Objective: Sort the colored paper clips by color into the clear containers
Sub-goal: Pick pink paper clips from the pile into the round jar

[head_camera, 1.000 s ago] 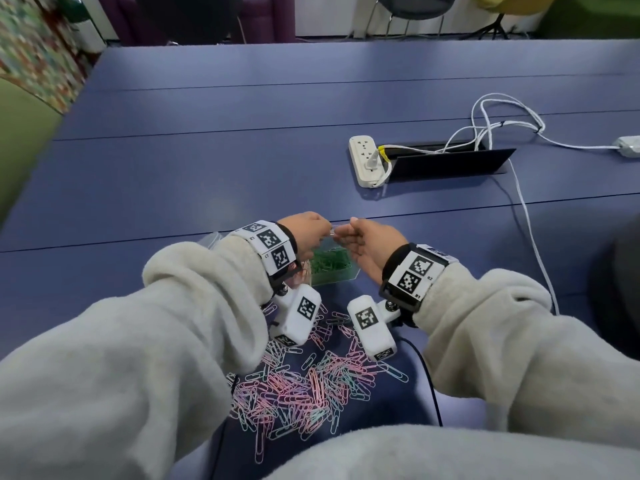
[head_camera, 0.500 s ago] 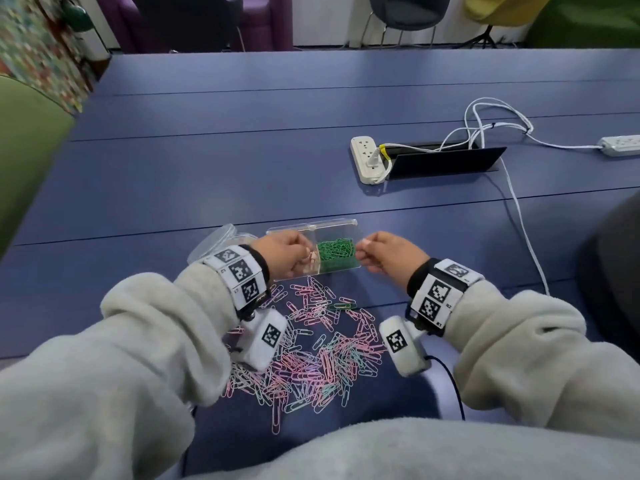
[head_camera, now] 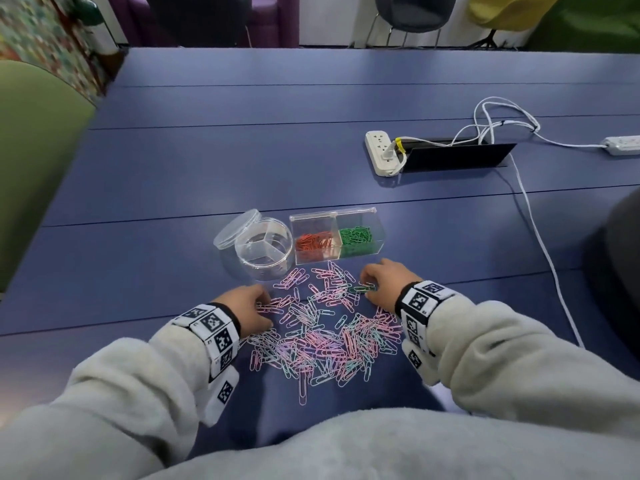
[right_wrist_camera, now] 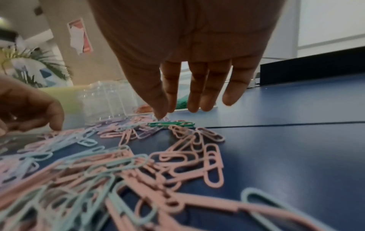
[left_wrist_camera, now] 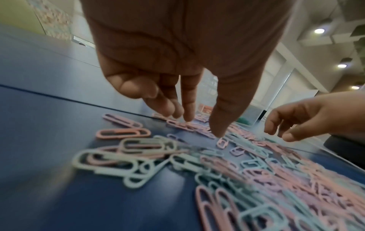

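Note:
A heap of pastel pink, blue and lilac paper clips (head_camera: 322, 330) lies on the blue table (head_camera: 207, 168). Behind it stand a round clear container (head_camera: 263, 251) with three empty sections and a clear rectangular box (head_camera: 375, 230) holding orange clips (head_camera: 313, 242) and green clips (head_camera: 356, 239). My left hand (head_camera: 265, 306) hangs over the heap's left edge, its fingers (left_wrist_camera: 187, 107) pointing down, and holds nothing. My right hand (head_camera: 369, 284) reaches down at the heap's far right. Its thumb and forefinger tips (right_wrist_camera: 161, 114) touch down just behind a lone green clip (right_wrist_camera: 170, 124).
The round container's lid (head_camera: 237, 228) leans against its left side. A white power strip (head_camera: 382, 152), a black cable hatch (head_camera: 457, 157) and white cables (head_camera: 540, 244) lie at the right. A green chair (head_camera: 31, 161) stands beyond the table's left edge.
Both hands left the rectangular box, drew apart and came down to the clip heap. The head view has tilted up, so both containers now show whole.

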Demonstrator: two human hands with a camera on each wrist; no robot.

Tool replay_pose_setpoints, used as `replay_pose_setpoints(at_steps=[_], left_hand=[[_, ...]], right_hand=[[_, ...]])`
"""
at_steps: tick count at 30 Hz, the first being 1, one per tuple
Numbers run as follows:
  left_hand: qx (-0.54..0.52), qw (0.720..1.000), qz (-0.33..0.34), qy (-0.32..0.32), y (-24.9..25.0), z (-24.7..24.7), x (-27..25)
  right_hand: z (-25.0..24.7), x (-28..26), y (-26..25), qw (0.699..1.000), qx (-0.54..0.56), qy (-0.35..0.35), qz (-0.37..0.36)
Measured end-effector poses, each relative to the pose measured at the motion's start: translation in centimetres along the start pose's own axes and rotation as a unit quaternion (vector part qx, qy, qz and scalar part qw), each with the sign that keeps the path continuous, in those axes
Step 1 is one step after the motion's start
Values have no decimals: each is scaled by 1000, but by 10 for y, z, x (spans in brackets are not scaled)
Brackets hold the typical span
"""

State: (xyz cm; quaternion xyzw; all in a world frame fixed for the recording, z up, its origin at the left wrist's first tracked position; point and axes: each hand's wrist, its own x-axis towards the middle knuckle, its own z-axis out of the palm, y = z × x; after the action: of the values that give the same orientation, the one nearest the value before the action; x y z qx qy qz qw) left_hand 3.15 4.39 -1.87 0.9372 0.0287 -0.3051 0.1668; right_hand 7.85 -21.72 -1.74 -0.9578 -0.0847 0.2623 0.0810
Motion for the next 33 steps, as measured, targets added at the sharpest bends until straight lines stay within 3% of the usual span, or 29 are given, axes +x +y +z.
replay_pose_setpoints(at_steps=[6,10,13,18,21,26,33], left_hand=[[7,1000,-12,15,-13,6,-1],[2,999,5,38,-15,9,1],[-3,999,13,51,-18,11,4],[-43,998,-3,47,-19,12,5],[-69,997,4,42,-15,12,5],[-124,990,10,65,-17,7,-2],[-120,988,-52,79,-46,6,-18]], right_hand=[[2,16,-17,999,-30,-11,2],[0,14,-11,1000,11,-4,-12],[-14,3,-11,995,95,33,-22],[-60,18,-19,963,198,179,-22],[-71,35,-22,966,190,174,-11],[-60,35,-20,969,188,162,-18],[-14,-11,25,967,174,184,21]])
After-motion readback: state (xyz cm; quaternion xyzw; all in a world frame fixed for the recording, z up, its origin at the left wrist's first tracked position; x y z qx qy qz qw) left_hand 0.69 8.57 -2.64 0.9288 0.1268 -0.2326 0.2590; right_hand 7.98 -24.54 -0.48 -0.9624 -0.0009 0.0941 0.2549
